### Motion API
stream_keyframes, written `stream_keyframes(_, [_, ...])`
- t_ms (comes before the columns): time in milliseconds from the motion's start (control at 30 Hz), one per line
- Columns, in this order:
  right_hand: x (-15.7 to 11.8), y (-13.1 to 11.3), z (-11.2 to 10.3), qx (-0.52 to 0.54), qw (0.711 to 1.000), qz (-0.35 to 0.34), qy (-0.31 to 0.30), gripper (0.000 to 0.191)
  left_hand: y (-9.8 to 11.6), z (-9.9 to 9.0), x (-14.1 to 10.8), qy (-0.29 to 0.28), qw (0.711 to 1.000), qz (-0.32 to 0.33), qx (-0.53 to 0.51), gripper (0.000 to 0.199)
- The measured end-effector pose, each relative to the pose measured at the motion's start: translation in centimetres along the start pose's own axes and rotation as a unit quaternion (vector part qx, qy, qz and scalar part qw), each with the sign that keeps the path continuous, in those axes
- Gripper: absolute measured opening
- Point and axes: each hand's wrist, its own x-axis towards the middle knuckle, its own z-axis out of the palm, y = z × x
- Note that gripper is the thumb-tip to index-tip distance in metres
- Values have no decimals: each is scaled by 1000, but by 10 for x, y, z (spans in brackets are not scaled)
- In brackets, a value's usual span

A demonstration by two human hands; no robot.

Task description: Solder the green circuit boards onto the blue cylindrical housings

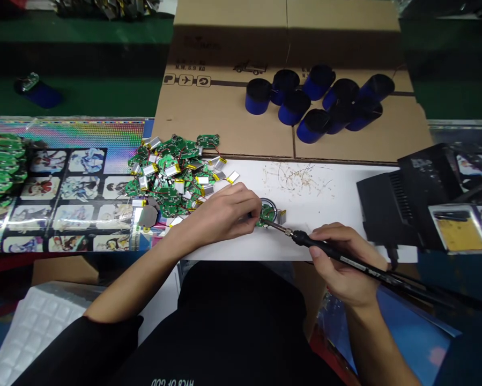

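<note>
- Your left grip (216,215) is clenched, its fingertips (253,213) pinching a small green circuit board (267,213) at the edge.
- Your right grip (345,262) is closed around the black handle of a soldering iron (325,249), and the iron's metal tip (276,227) reaches the underside of that board.
- The board sits just above the white sheet (305,241) on the desk, with a round metal ring (269,202) behind it and a small silver battery (281,216) touching its right side.
- Fine wire clippings (297,179) lie scattered on the sheet, beyond your hands.
- Just left of your left grip is a loose heap of green boards wired to silver pouch batteries (172,171); there are too many overlapping to count.
- Two grey discs (148,215) lie at the heap's near edge.
- Further left, more green boards (3,166) are stacked on a printed picture sheet (75,203).
- To your right stands one black soldering station (397,206), next to one clear tray holding a yellow sponge (460,230).
- Beyond the sheet, a flattened cardboard carton (224,123) carries nine blue cylinders with black ends (294,107), some upright and some tilted.
- One more blue object (39,94) lies on the green surface at far left.
</note>
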Motion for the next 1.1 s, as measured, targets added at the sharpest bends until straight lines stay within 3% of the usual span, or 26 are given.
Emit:
stream_keyframes(467, [2, -2, -1, -15, 1000, -10, 6, 18, 0, 0, -1, -3, 1000, 1, 3, 9])
stream_keyframes(633, [3, 1, -5, -13, 995, -48, 90, 12, 0, 0, -1, -1, 1000, -2, 1, 10])
stream_keyframes(800, [1, -2, 1, 7, 983, -1, 182, 19, 1, -1, 1, -10, 1000, -6, 7, 13])
stream_keyframes(967, [1, -9, 19, 54, 990, 31, 126, 23, 1, -2, 1, -15, 1000, -10, 4, 12])
stream_keyframes(1100, [1, -5, 34, -26, 999, 9, 31, 19, 1, -1, 0, -15, 1000, -11, 7, 9])
